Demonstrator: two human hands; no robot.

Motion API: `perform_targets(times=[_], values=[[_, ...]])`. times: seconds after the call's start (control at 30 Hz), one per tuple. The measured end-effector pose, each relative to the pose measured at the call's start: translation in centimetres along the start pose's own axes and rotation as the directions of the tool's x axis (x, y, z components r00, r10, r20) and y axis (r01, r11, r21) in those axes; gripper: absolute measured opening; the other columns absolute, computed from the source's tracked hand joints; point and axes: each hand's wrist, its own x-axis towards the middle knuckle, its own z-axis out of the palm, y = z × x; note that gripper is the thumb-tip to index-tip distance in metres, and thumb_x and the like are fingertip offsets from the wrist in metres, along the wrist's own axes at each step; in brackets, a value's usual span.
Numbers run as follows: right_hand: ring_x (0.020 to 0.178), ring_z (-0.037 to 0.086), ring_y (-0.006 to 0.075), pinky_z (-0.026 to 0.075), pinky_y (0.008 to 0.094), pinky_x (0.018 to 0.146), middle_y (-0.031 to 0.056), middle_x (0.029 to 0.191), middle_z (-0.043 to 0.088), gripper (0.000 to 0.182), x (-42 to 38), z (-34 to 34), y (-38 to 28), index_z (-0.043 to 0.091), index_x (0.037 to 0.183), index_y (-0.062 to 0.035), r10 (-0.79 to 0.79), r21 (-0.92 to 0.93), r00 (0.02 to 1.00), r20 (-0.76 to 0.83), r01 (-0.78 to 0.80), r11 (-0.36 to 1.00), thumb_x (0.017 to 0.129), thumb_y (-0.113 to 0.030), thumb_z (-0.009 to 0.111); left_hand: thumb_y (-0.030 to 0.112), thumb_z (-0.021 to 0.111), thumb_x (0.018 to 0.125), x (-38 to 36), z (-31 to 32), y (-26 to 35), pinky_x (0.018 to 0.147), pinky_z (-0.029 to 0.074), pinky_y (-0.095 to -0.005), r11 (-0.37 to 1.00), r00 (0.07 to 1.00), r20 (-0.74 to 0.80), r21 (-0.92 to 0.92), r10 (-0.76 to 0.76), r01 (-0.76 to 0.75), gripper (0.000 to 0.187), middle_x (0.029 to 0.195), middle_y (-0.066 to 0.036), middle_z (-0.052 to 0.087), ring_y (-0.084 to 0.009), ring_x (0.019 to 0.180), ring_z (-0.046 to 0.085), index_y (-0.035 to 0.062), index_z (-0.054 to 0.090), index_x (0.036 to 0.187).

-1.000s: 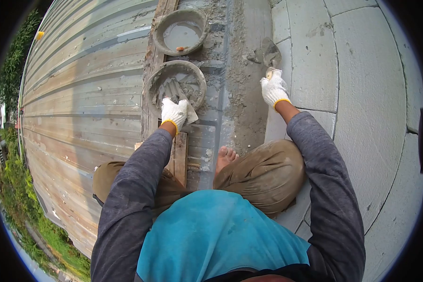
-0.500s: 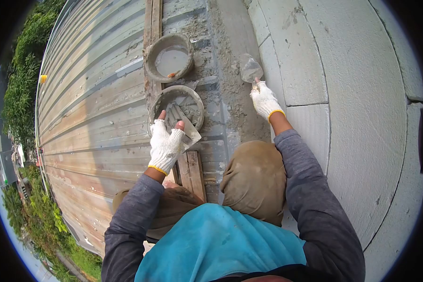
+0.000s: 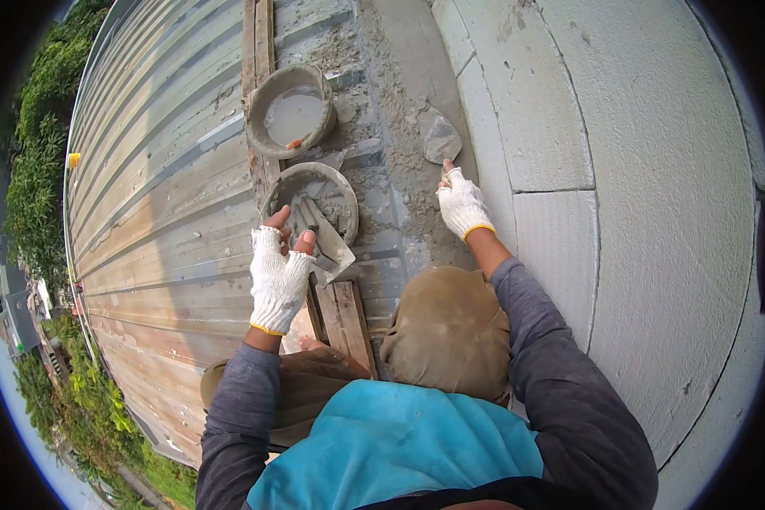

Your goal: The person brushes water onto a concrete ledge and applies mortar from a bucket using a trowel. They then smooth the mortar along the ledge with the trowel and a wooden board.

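My right hand, in a white knitted glove with bare fingertips, is closed around the handle of a pointing trowel. Its grey, mortar-smeared blade lies over the wet mortar strip along the foot of the block wall. My left hand, gloved alike, has thumb and forefinger spread with nothing visibly between them. Just beyond its thumb, a flat finishing trowel leans across the rim of the nearer mortar bucket. Part of that bucket is hidden by the trowel and my fingers.
A second bucket of cloudy water, with a small orange object at its rim, stands farther off. Wooden planks lie on the corrugated metal roof. Light grey block wall rises on the right. Trees show beyond the roof edge.
My left hand has drawn back slightly from the finishing trowel, whose handle now shows more. My right hand and pointing trowel have come a little nearer to me. The view has shifted slightly.
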Motion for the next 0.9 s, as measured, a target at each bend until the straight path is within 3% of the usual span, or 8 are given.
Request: perform_targets(times=[0.13,0.27,0.33,0.5,0.63,0.87,0.9], values=[[0.11,0.063,0.042,0.049,0.05,0.095,0.023,0.119,0.066,0.054,1.5,0.0,-0.9,0.04,0.151,-0.0228,0.124,0.023,0.991,-0.06,-0.122,0.992,0.098,-0.029,0.05,0.029,0.072,0.091,0.3,0.0,-0.5,0.096,0.048,-0.0385,0.999,1.0,-0.001,0.032,-0.007,0.007,0.058,0.13,-0.014,0.058,-0.0259,0.115,0.059,0.0075,0.052,0.142],[0.111,0.064,0.0398,0.049,0.0488,0.096,0.0188,0.121,0.068,0.06,1.3,1.4,0.0,0.034,0.155,-0.0225,0.142,0.168,0.983,-0.115,-0.121,0.978,0.098,-0.03,0.05,0.029,0.072,0.091,0.5,-0.2,-1.1,0.095,0.049,-0.0379,0.999,1.0,-0.022,0.035,-0.021,0.022,0.058,0.131,-0.014,0.058,-0.0259,0.115,0.06,0.0071,0.052,0.142],[0.111,0.064,0.0389,0.049,0.0483,0.096,0.018,0.121,0.068,0.062,-0.5,2.5,-0.2,0.031,0.156,-0.0213,0.18,0.177,0.979,-0.094,-0.161,0.971,0.098,-0.028,0.05,0.029,0.072,0.091,0.3,-0.4,-1.6,0.093,0.049,-0.037,0.999,0.998,-0.05,0.001,0.039,-0.039,0.058,0.13,-0.013,0.059,-0.0254,0.113,0.06,0.0069,0.052,0.141],[0.102,0.067,0.0377,0.051,0.0474,0.09,0.017,0.114,0.069,0.069,-4.4,3.9,-1.0,0.025,0.158,-0.014,0.217,0.286,0.975,-0.047,-0.195,0.938,0.095,-0.023,0.052,0.029,0.072,0.091,-0.2,-1.1,-1.9,0.093,0.049,-0.0369,1.0,0.997,-0.069,0.013,0.018,-0.017,0.057,0.128,-0.013,0.059,-0.0251,0.112,0.061,0.0069,0.053,0.14],[0.098,0.068,0.0376,0.051,0.0481,0.089,0.0169,0.11,0.07,0.066,-3.2,2.8,-3.4,0.03,0.156,-0.0167,0.079,0.185,0.991,-0.11,-0.058,0.981,0.095,-0.024,0.054,0.03,0.072,0.091,-0.7,-1.4,-2.4,0.093,0.049,-0.0369,1.0,0.997,-0.078,0.022,-0.01,0.012,0.057,0.129,-0.013,0.058,-0.0247,0.113,0.06,0.0083,0.053,0.14],[0.102,0.066,0.0397,0.05,0.0494,0.09,0.0191,0.109,0.07,0.053,2.5,1.7,-4.8,0.044,0.148,-0.0207,0.03,0.061,1.0,0.0,-0.03,0.998,0.096,-0.029,0.053,0.029,0.072,0.091,-0.8,-2.0,-1.9,0.095,0.048,-0.0376,0.998,0.996,-0.09,0.056,-0.009,0.014,0.056,0.131,-0.012,0.058,-0.0257,0.117,0.06,0.009,0.054,0.14],[0.103,0.066,0.0402,0.05,0.0496,0.09,0.0206,0.11,0.07,0.049,2.9,1.8,-4.9,0.047,0.145,-0.0202,0.046,0.002,0.998,-0.044,-0.046,0.999,0.097,-0.031,0.051,0.029,0.072,0.091,-0.8,-1.9,-2.0,0.095,0.048,-0.0376,0.998,0.996,-0.086,0.054,-0.009,0.014,0.056,0.131,-0.012,0.058,-0.0257,0.117,0.06,0.009,0.054,0.14]])
